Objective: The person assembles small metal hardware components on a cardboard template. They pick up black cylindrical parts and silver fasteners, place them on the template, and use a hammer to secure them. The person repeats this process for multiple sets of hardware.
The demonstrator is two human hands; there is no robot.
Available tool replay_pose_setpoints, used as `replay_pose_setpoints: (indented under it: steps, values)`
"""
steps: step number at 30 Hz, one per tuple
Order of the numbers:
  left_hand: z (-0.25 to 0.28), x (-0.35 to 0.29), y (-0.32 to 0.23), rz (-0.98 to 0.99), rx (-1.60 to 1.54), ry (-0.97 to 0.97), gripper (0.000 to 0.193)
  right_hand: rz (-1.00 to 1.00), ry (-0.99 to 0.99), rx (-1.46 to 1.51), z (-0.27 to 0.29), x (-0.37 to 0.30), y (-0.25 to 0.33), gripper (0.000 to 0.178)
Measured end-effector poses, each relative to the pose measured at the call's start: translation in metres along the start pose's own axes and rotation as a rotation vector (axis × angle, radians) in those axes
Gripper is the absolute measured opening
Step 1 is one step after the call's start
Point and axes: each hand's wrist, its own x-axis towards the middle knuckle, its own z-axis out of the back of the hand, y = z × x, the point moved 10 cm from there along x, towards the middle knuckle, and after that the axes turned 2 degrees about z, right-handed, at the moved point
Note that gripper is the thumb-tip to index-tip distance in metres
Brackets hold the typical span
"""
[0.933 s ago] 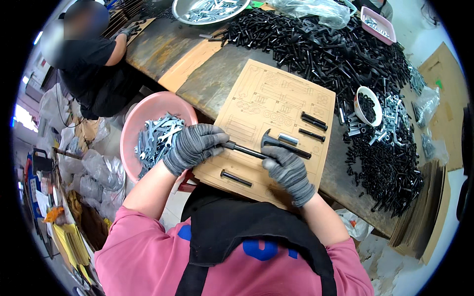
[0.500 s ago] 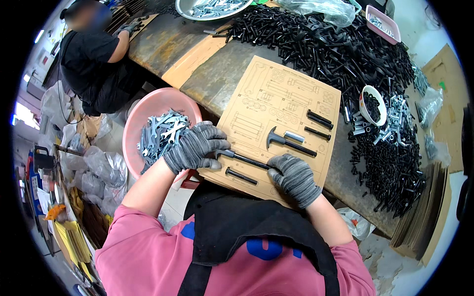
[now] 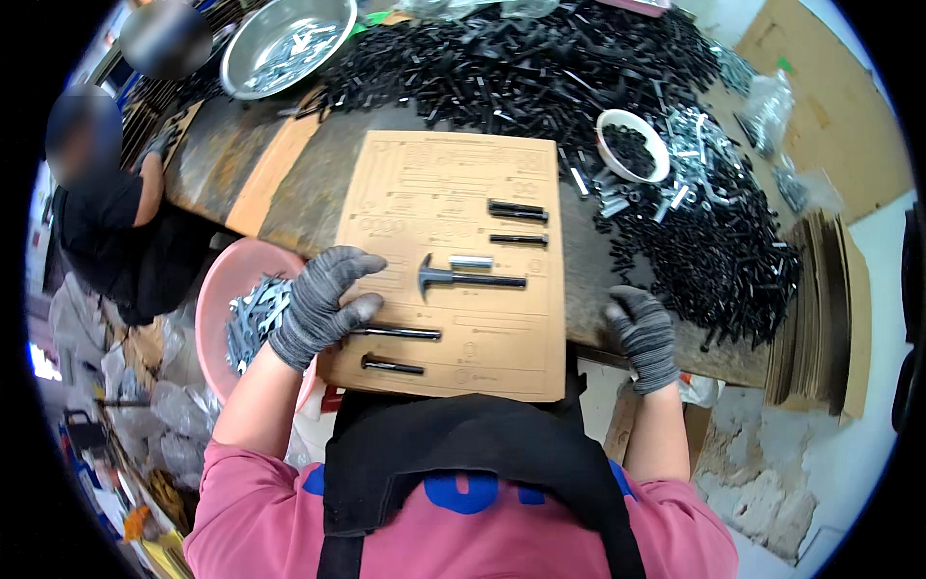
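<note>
A brown cardboard sheet (image 3: 506,352) printed with part outlines lies on the table edge before me. My left hand (image 3: 323,304), in a striped grey glove, has its fingers apart over the sheet's left edge. Its thumb covers one end of a long black rod-like part (image 3: 405,333). A shorter black bolt (image 3: 393,366) lies nearer me. Mid-sheet are a black part with a curved crosspiece (image 3: 477,280) and a silver tube (image 3: 471,261). Farther up lie thick black bolts (image 3: 517,210) and a thinner black bolt (image 3: 519,239). My gloved right hand (image 3: 644,336) is open and empty at the table edge, off the sheet.
Left of the sheet stands a pink basin (image 3: 217,289) of wrenches. Black hardware (image 3: 521,68) is heaped behind, with a metal bowl (image 3: 236,72) at back left. A white bowl (image 3: 608,159) sits right, near stacked cardboard (image 3: 810,318). Another person (image 3: 106,222) works at far left.
My right hand has let go of the long black part and moved right, off the sheet. My left hand's fingers have spread. My view has turned, so the sheet appears straighter and farther left.
</note>
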Motion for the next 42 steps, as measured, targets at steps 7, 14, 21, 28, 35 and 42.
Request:
replay_pose_setpoints:
  steps: [7,14,21,28,35,42]
  values:
    - [-0.095,0.09,-0.089,-0.328,-0.097,0.188,0.034,-0.766,0.165,-0.463,0.055,-0.058,-0.13,0.037]
    - [-0.218,0.16,-0.125,-0.241,0.043,0.508,0.044,-0.482,0.032,-0.357,0.024,-0.028,-0.117,0.036]
    - [-0.293,0.182,-0.132,-0.376,0.388,0.502,0.032,-0.409,0.074,-0.402,0.012,-0.01,-0.112,0.034]
    - [-0.306,0.183,-0.117,-0.298,0.439,0.61,0.024,-0.326,0.051,-0.45,0.013,-0.01,-0.101,0.03]
    - [-0.267,0.183,-0.117,-0.262,0.269,0.582,0.027,-0.214,0.227,-0.537,0.012,0.009,-0.102,0.018]
    - [-0.142,0.171,-0.054,-0.14,0.001,0.422,0.024,0.073,-0.047,-0.336,0.026,0.013,-0.049,0.014]
